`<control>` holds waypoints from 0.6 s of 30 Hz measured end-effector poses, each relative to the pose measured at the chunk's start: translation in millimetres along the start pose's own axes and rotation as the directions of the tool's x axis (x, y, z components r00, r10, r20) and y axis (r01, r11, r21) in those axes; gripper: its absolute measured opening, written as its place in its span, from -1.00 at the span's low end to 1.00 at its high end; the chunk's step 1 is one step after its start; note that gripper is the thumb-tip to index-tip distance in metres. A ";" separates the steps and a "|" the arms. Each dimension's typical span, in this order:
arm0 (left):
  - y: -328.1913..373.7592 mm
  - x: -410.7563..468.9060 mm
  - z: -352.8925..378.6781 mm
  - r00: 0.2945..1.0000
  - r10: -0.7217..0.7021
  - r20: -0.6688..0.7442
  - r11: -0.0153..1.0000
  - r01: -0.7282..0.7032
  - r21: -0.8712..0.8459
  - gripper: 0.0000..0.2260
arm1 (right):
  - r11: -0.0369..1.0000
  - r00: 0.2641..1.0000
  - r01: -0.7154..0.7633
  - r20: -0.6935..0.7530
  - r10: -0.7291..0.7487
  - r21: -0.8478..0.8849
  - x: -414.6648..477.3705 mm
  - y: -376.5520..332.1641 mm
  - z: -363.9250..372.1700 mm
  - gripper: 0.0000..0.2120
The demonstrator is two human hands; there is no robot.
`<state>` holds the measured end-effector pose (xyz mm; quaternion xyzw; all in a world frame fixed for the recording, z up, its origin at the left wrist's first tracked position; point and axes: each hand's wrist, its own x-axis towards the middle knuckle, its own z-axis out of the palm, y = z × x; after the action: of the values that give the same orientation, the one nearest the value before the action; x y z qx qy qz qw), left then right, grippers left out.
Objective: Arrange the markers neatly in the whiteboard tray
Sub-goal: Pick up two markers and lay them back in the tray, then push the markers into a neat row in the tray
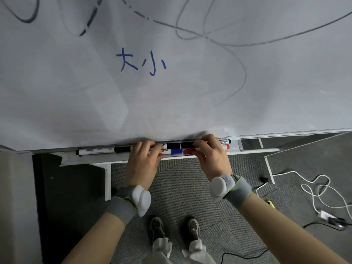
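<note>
Left hand point(143, 159) pinching blue marker point(172, 151) — right hand point(210, 156) pinching red marker point(189, 151) — both in tray point(106, 160).

Bare forearms; each wrist wears a grey fabric band point(122, 206) carrying a rounded white plastic pod point(142, 200); white trousers point(162, 248), brown-grey shoes point(157, 228).

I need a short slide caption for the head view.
Both hands, left hand and right hand, line up markers in the whiteboard tray.

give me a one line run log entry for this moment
phase: aligning markers | left hand: on blue-capped marker | right hand: on red-capped marker | tray: black-capped marker lies left, untouched
</note>
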<state>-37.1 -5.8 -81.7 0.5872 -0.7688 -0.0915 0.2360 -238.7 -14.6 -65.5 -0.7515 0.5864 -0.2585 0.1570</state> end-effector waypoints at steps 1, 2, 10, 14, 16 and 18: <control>0.7 0.7 0.3 1.000 -0.010 -0.006 1.000 0.010 -0.004 -0.78 | 1.000 1.000 -0.012 -0.006 0.012 0.007 0.3 1.0 -0.3 -0.78; 1.1 1.6 0.7 1.000 -0.017 -0.013 1.000 0.017 -0.008 -0.78 | 1.000 1.000 -0.024 -0.010 0.025 0.013 1.0 1.7 -0.6 -0.73; 5.4 5.8 5.5 0.999 -0.026 -0.030 0.999 0.025 -0.036 -0.77 | 0.995 0.999 -0.043 0.002 0.043 0.087 5.0 5.3 2.6 -0.74; 4.1 6.4 6.5 0.999 -0.011 -0.041 0.998 0.008 -0.064 -0.76 | 0.995 1.000 -0.008 -0.010 0.009 0.097 4.7 4.9 5.8 -0.81; 3.1 5.9 6.7 0.999 -0.010 -0.033 0.998 0.007 -0.070 -0.74 | 0.995 1.000 -0.006 -0.010 0.007 0.100 5.0 4.2 7.4 -0.80; 2.9 5.1 6.0 1.000 -0.013 -0.025 0.997 0.012 -0.070 -0.73 | 0.995 1.000 -0.006 -0.005 0.006 0.099 5.3 3.2 7.7 -0.79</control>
<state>-43.4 -10.7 -84.5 0.5845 -0.7584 -0.1126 0.2655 -235.9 -21.1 -72.4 -0.7404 0.5754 -0.2887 0.1932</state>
